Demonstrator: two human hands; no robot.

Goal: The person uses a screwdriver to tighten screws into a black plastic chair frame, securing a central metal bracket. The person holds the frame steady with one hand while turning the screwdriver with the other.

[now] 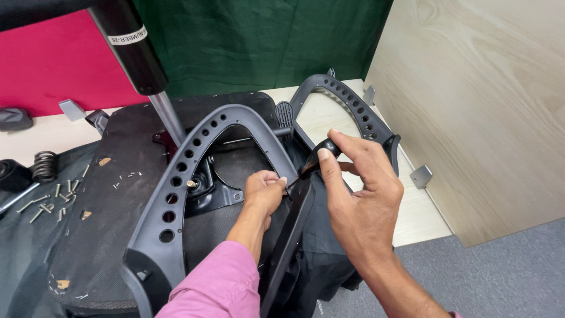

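Black-handled screwdriver (315,159) tilted down-left onto a grey perforated chair armrest (194,176) (upended on the inverted seat)

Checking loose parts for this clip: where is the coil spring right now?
In the head view, the coil spring sits at the far left, on the dark cloth just above the scattered screws, well away from both hands.

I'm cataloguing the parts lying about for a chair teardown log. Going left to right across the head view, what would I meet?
Coil spring → loose screws → near perforated armrest frame → left hand → screwdriver in the right hand → metal bracket → wooden panel.
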